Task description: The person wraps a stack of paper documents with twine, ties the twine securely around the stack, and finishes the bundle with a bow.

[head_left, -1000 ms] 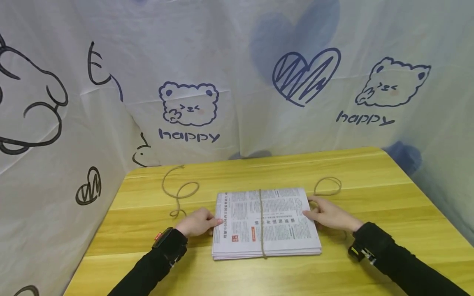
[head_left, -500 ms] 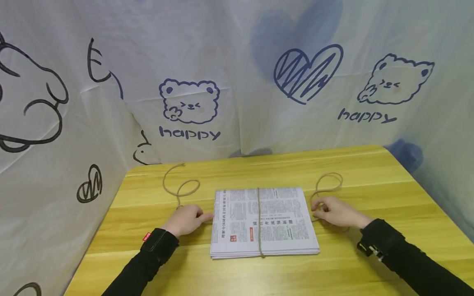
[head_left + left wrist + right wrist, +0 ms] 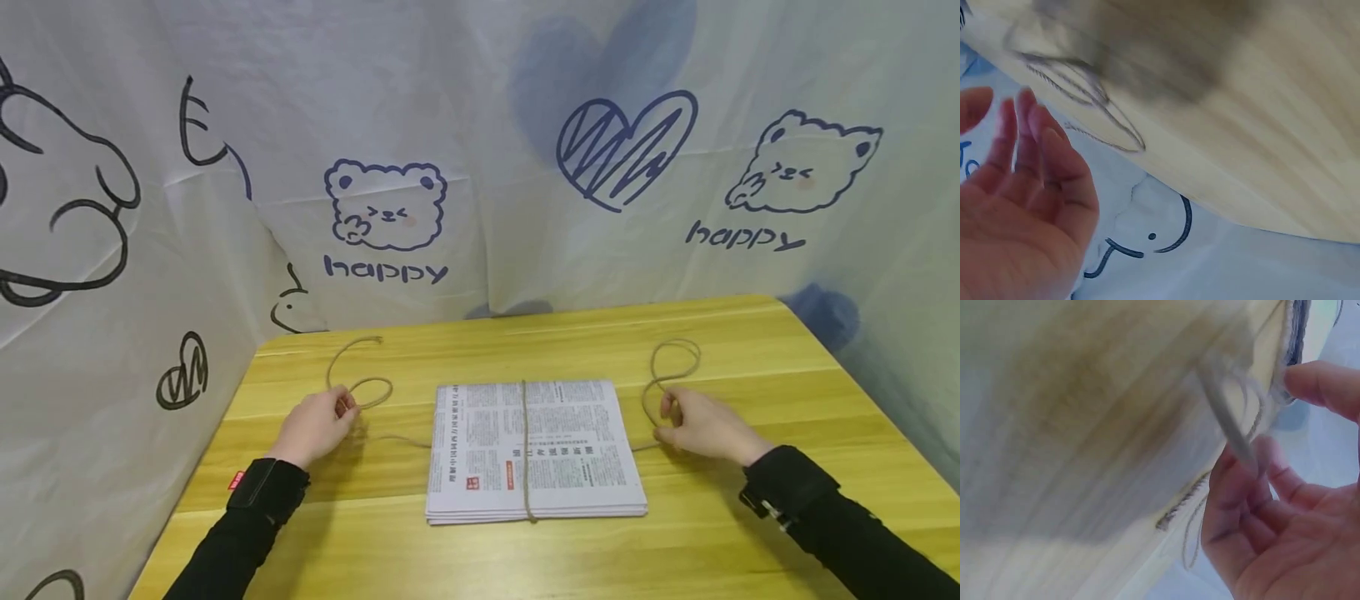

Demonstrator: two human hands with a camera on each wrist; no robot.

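A stack of folded newspapers (image 3: pixel 480 442) lies on the table with a strand of twine (image 3: pixel 527 450) across its top from back to front. More twine comes out at both sides. My left hand (image 3: pixel 315 423) is over the left twine end (image 3: pixel 390 388); in the left wrist view its thumb and fingers stand apart, and the twine lies beyond the fingertips. Beside the stack's right edge, my right hand (image 3: pixel 712 427) is at the right twine end (image 3: pixel 698 360). The right wrist view shows blurred twine against the bent fingers, with the thumb apart from them.
The wooden table (image 3: pixel 465 558) has a back edge close to a white cloth (image 3: pixel 510 242) printed with bears and hearts. This cloth also hangs along the left and right sides.
Both hands have left the newspaper stack's sides. My left hand has moved left and back to the twine; my right hand has moved slightly right. Both twine ends have shifted a little.
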